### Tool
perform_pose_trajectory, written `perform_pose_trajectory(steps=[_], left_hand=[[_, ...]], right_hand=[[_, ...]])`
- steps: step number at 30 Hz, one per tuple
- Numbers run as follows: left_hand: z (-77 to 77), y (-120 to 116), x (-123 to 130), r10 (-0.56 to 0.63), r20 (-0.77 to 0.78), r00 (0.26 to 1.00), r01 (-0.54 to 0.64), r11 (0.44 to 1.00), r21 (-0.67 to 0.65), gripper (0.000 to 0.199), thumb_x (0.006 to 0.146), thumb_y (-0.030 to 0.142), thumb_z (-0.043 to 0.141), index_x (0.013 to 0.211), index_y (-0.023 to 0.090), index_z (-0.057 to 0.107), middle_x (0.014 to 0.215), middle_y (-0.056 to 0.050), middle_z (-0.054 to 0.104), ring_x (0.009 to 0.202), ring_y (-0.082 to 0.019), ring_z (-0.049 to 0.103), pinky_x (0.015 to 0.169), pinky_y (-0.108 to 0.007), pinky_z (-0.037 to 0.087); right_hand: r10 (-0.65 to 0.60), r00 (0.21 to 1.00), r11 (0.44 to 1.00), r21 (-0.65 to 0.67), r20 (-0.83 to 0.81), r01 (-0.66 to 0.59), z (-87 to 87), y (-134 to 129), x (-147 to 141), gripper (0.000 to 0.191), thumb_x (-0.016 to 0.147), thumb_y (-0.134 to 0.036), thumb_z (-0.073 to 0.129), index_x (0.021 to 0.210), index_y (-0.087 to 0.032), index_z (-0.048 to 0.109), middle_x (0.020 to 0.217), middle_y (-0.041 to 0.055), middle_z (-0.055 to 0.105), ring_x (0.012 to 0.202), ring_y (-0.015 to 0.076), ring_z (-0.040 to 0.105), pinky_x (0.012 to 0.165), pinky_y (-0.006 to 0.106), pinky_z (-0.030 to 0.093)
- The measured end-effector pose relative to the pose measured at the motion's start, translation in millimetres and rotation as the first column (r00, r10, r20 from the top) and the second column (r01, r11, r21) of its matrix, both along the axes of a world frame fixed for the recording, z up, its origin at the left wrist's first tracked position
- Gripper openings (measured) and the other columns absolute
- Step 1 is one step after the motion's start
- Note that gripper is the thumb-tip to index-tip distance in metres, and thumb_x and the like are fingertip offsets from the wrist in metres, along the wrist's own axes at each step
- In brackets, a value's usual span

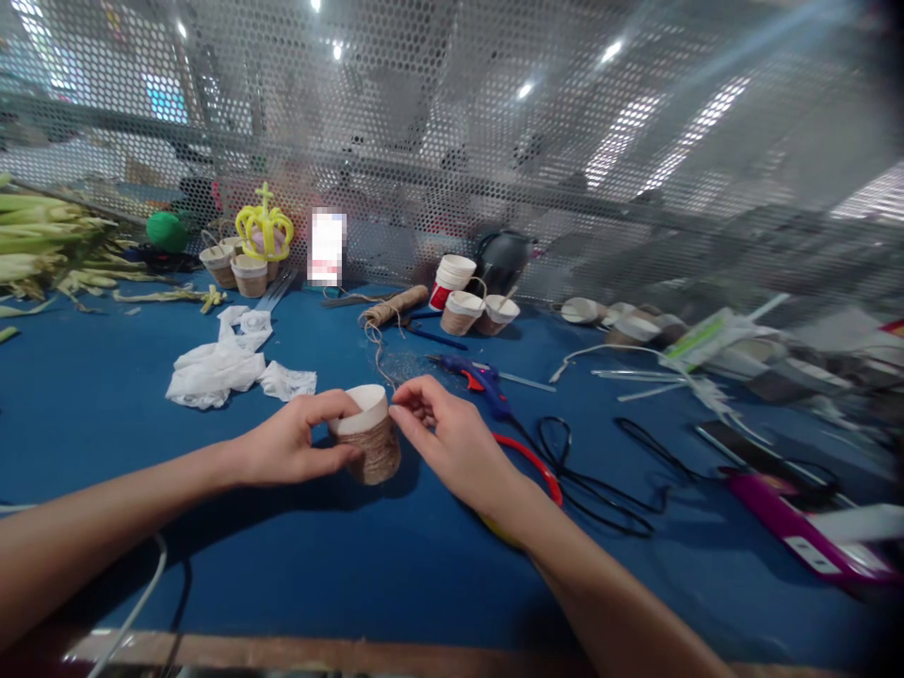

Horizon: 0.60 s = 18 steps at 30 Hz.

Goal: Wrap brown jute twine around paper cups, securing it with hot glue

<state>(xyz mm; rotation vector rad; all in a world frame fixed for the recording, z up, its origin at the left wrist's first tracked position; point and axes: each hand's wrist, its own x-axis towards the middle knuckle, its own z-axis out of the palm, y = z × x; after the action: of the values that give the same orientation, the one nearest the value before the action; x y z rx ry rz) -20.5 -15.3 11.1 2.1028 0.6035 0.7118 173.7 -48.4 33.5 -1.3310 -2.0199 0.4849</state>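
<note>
A paper cup point(373, 452) tilts just above the blue table, its lower part wound with brown twine and its white rim bare. My left hand point(300, 438) grips it from the left, thumb outside and fingers at the rim. On the cup's right side, my right hand point(444, 438) pinches the twine point(379, 358) between thumb and fingertips. That strand runs back to a roll of twine point(399, 306) lying on the table. Behind my right hand rests a blue hot glue gun point(476, 377), its nozzle pointing left.
Crumpled white tissue point(218, 367) lies to the left. Twine-wrapped cups point(462, 314) and a yellow crown point(265, 231) stand along the perforated metal screen point(395, 122). On the right are black cable point(593, 480), glue sticks point(639, 377) and a purple power strip point(798, 527).
</note>
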Motion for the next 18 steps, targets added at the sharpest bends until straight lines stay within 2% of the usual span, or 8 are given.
perform_pose_trajectory(steps=[6, 9, 12, 18], left_hand=[[2.6, -4, -1, -0.042, 0.056, 0.998, 0.049, 0.992, -0.120, 0.017, 0.074, 0.021, 0.055, 0.087, 0.011, 0.057, 0.090, -0.008, 0.059, 0.086, -0.019, 0.055, 0.078, -0.030, 0.043], [2.0, -5, -2, -0.055, 0.089, 0.995, 0.070, 0.982, -0.176, 0.014, 0.073, 0.021, 0.056, 0.084, 0.013, 0.056, 0.089, -0.007, 0.059, 0.086, -0.019, 0.055, 0.078, -0.030, 0.043], [2.8, -7, -2, -0.084, 0.114, 0.990, 0.108, 0.966, -0.233, 0.011, 0.072, 0.019, 0.057, 0.081, 0.013, 0.055, 0.088, -0.007, 0.060, 0.088, -0.018, 0.055, 0.077, -0.029, 0.043], [7.7, -10, -2, -0.164, 0.112, 0.980, 0.193, 0.925, -0.328, 0.007, 0.067, 0.013, 0.056, 0.074, 0.013, 0.052, 0.089, -0.007, 0.060, 0.084, -0.019, 0.056, 0.076, -0.030, 0.044]], right_hand=[[0.021, 0.995, 0.995, -0.094, -0.095, -0.030, 5.5, -6, 2, 0.003, 0.081, -0.020, 0.050, 0.081, -0.019, 0.046, 0.072, -0.0005, 0.055, 0.065, 0.0110, 0.053, 0.061, 0.024, 0.044], [0.055, 0.986, 0.981, -0.175, -0.157, -0.083, 6.9, -6, 5, 0.012, 0.081, -0.023, 0.049, 0.093, -0.019, 0.048, 0.069, -0.0018, 0.053, 0.062, 0.0104, 0.051, 0.058, 0.024, 0.044], [0.141, 0.972, 0.950, -0.249, -0.189, -0.187, 8.8, -5, 9, 0.023, 0.082, -0.023, 0.048, 0.105, -0.021, 0.049, 0.069, -0.0031, 0.049, 0.059, 0.0091, 0.046, 0.056, 0.022, 0.042], [0.243, 0.949, 0.860, -0.407, -0.202, -0.307, 14.5, -3, 15, 0.010, 0.081, -0.023, 0.052, 0.087, -0.017, 0.056, 0.069, -0.0030, 0.049, 0.062, 0.0083, 0.043, 0.059, 0.022, 0.038]])
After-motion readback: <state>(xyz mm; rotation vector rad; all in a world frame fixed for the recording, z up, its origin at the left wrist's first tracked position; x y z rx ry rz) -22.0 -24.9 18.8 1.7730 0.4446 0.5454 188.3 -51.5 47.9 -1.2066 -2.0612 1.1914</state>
